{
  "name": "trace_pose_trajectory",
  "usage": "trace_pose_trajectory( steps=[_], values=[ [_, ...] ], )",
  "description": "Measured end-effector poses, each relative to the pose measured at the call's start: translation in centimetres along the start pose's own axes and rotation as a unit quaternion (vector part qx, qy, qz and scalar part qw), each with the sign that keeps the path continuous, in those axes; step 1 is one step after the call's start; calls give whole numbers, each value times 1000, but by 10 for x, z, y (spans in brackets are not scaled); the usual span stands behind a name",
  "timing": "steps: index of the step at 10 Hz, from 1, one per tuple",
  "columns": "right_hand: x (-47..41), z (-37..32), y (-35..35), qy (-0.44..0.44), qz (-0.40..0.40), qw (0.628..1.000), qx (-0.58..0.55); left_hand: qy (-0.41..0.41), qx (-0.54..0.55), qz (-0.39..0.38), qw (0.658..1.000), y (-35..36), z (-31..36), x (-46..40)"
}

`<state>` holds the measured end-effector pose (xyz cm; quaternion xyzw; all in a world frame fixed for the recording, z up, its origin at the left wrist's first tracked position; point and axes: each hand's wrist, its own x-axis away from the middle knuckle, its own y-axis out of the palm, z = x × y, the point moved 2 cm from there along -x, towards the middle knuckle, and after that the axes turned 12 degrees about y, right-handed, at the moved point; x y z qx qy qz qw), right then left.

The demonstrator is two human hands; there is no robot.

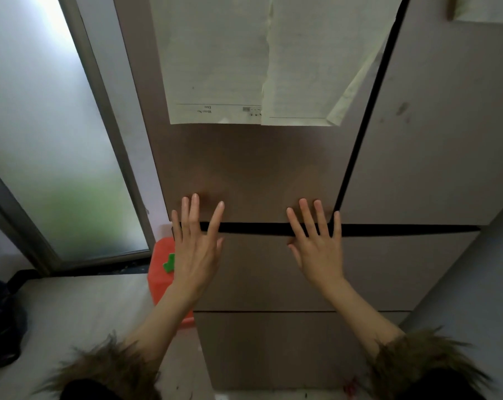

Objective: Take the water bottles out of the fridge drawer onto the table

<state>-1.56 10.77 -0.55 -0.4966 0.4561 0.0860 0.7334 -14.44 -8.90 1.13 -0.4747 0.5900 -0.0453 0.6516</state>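
Both hands are reaching toward the closed fridge drawer (pixel 269 272), the left hand (pixel 196 249) and right hand (pixel 319 251) spreading straight fingers wide across the dark seam above it, holding nothing. The water bottles are showing nowhere; papers (pixel 244 59) are hanging on the door above.

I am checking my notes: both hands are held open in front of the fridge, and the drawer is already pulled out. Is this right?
Not quite. The head view shows the left hand and right hand open in front of the fridge, but the drawer is closed.

Frosted window (pixel 51 134), pale floor (pixel 80 307)
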Motion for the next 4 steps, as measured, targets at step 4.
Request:
trace_pose_trajectory(
  steps=[4],
  values=[
    [-12, -3, -47, 0, -6, 999, -36, 25, -32, -8, 999, -43, 6, -90]
  ],
)
